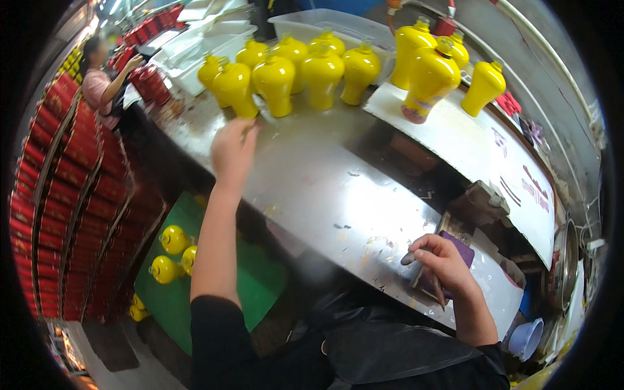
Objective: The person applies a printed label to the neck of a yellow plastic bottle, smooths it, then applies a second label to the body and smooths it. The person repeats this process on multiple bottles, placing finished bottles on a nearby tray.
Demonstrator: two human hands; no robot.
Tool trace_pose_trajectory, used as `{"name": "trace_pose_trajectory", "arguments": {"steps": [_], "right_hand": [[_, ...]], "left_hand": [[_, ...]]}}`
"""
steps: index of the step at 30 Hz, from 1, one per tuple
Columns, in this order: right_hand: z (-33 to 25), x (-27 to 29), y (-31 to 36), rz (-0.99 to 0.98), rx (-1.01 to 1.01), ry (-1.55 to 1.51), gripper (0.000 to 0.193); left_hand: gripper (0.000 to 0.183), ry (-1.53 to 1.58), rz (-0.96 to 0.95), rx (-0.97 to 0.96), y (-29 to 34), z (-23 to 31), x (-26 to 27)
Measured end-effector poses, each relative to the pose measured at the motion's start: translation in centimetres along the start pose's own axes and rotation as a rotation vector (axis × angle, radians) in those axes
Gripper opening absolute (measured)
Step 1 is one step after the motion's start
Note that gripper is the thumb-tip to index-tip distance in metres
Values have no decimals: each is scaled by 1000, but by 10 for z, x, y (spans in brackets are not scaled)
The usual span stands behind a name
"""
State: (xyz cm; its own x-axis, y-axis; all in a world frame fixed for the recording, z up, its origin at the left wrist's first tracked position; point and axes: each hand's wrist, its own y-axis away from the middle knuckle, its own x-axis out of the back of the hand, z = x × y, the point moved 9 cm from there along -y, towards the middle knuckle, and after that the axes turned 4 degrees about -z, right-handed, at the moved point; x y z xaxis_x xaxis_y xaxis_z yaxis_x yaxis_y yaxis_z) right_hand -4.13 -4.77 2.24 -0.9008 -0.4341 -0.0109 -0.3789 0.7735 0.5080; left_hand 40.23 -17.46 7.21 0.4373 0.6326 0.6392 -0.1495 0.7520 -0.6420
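I see my left hand [233,151] stretched up toward the upper middle of the frame, fingers loosely curled and close to the base of the nearest yellow vase-shaped bottle [234,88] — whether it touches the bottle I cannot tell, and it grips nothing that I can make out. That bottle stands at the front left of a cluster of yellow bottles [305,71] on the steel worktable [325,182]. My right hand [445,263], lower right of the frame, is closed around a thin grey tool [416,260], resting on a purple pad [455,250] at the table's near edge. Further right, more yellow bottles stand on a white board [481,149]. Lower left, a green crate [214,273] holds several bottles. At the upper left edge, another person [104,81] works beside stacked red boxes [71,195].
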Motion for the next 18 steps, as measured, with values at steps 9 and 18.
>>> {"name": "trace_pose_trajectory", "arguments": {"steps": [9,18], "right_hand": [[23,48,25,126,-37,-54,17],[39,67,30,144,112,11,22]], "left_hand": [[55,0,-177,114,-201,74,-185],[31,73,-106,-16,-140,88,-130]]}}
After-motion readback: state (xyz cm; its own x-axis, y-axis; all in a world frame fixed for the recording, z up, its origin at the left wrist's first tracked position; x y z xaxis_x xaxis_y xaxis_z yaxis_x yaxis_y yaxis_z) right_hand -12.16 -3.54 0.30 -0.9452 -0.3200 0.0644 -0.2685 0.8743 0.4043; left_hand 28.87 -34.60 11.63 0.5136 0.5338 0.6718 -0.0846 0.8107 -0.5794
